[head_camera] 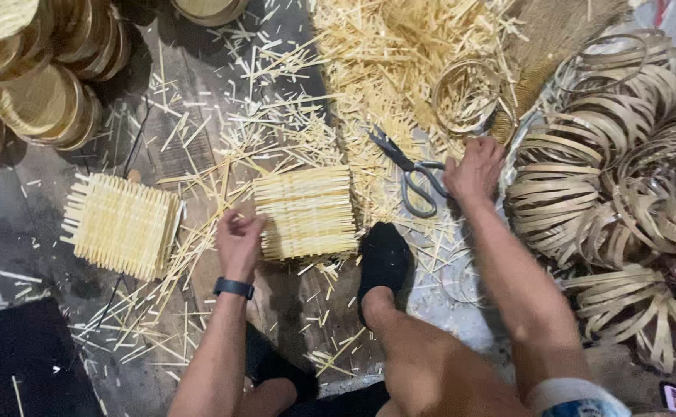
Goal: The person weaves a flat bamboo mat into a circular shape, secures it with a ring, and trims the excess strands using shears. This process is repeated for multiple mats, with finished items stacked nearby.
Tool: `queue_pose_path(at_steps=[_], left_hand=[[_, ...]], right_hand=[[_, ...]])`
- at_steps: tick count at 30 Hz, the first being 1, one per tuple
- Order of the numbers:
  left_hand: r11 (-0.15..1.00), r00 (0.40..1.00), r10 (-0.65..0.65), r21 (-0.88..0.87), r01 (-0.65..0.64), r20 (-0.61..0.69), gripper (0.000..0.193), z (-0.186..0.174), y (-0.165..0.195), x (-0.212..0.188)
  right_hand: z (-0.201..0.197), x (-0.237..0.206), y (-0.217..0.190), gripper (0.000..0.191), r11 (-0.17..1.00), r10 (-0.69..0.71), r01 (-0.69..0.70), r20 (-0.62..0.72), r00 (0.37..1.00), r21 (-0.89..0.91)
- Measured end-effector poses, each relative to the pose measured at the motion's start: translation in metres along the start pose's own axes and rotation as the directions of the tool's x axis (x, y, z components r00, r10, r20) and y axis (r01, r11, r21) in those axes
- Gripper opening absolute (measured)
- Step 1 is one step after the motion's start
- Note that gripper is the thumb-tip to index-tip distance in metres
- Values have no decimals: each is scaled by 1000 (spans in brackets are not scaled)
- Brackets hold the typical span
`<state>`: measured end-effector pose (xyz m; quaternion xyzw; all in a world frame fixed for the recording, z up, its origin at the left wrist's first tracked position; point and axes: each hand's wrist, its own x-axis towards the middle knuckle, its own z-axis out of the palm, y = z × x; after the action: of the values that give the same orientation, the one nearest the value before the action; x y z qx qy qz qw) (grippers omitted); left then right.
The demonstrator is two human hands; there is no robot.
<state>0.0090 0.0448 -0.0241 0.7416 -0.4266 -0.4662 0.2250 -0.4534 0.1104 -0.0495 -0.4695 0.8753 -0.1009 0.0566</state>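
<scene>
Dark, worn floor (pixel 37 201), littered all over with pale bamboo splints (pixel 384 54). Left hand (pixel 237 239), black wristband, fingers curled loosely, touching the left edge of a woven bamboo mat (pixel 307 210) at centre. Right hand (pixel 473 170) down on the scissors (pixel 411 174) handles, fingers bent over them; firm grip or not, cannot tell. Second mat (pixel 122 224) lies apart to the left. Bamboo hoops (pixel 624 177) piled right, round woven lids (pixel 37 69) stacked top left. Black-socked foot (pixel 384 259) just beside the centre mat.
</scene>
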Motion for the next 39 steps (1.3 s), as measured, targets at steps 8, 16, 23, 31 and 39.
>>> queue_pose_path(at_steps=[8,16,23,31,39], left_hand=[[916,905,391,-20,-400,-166,50,-14,62,-31],[752,785,213,-610,249,582,51,22,154,-79],[524,690,275,-706,476,670,23,-3,164,-119],[485,813,137,-754,443,566,24,-18,164,-131],[511,819,160,-756,408,551,25,-48,160,-108]], right_hand=[[-68,0,-17,10,838,-132,-15,229,964,546],[-194,-42,-108,21,76,-778,-568,405,481,820],[-245,-59,-156,41,280,-496,-596,645,581,752],[-237,-79,-215,47,339,-456,-486,592,664,806],[-215,-92,-227,43,181,-454,-618,622,638,765]])
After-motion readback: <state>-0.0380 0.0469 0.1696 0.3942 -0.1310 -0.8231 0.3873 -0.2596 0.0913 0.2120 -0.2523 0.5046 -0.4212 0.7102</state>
